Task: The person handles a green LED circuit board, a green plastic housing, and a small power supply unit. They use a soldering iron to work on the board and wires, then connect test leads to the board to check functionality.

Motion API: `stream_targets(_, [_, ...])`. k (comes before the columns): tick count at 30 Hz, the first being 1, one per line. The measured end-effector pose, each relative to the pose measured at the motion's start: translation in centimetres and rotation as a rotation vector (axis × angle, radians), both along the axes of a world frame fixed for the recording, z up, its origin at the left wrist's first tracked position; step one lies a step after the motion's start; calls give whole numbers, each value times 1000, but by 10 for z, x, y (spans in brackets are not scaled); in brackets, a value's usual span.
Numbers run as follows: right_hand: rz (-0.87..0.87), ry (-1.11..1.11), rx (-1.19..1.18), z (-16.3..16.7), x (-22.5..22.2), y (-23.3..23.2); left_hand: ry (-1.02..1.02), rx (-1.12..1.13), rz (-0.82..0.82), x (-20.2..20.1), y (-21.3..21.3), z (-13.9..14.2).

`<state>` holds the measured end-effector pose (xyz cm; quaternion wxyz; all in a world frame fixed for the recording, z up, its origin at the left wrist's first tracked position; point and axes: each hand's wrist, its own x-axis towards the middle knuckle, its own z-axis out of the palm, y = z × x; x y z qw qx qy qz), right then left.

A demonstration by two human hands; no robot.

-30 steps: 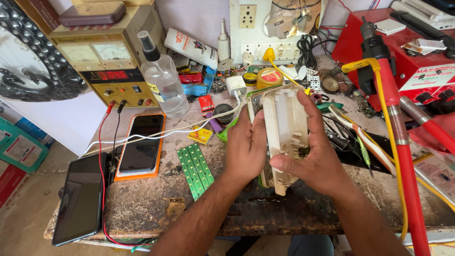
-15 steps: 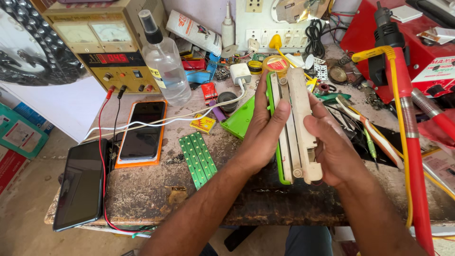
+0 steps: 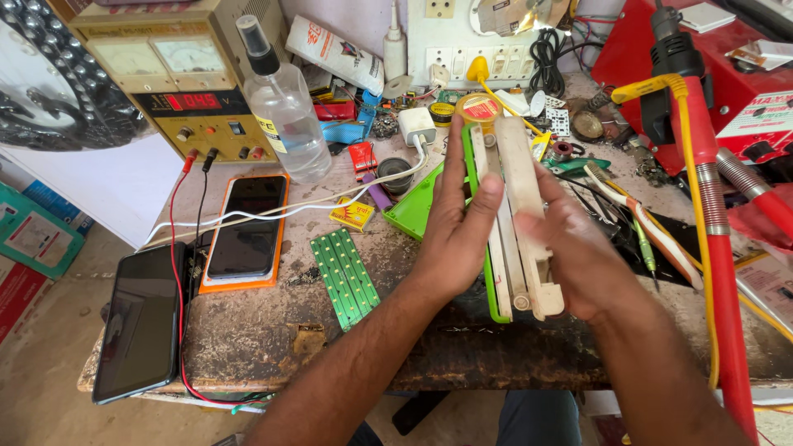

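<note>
Head view: left hand [image 3: 457, 221] and right hand [image 3: 574, 252] both grasp a long cream plastic casing [image 3: 519, 216] with a bright green edge, held edge-on above the scarred wooden bench [image 3: 248, 330]. Left fingers lie flat along its side; right hand blurred, cupping the other side. Packages: white tube [image 3: 334, 51] with red print at back, small yellow box [image 3: 354, 215] mid-bench, clear spray bottle [image 3: 282, 107] with yellow label. Green LED strip board [image 3: 344, 277] flat, near the left forearm.
</note>
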<state>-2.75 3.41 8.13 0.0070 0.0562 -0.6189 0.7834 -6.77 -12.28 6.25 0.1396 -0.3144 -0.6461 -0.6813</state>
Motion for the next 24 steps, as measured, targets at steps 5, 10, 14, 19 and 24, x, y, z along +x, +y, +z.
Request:
stream_targets(5, [92, 106, 97, -2, 4, 1, 56, -71, -39, -1, -6, -2])
stream_targets(10, [27, 64, 141, 1, -1, 17, -22, -71, -337, 5, -16, 7])
stream_targets(14, [-20, 59, 138, 8, 2, 33, -232, -12, -671, 19, -16, 10])
stream_targets(19, [-6, 29, 96, 15, 5, 43, -232, 58, -743, 17, -15, 7])
stream_targets(24, [-9, 73, 121, 14, 3, 38, -178, 17, -679, 14, -10, -3])
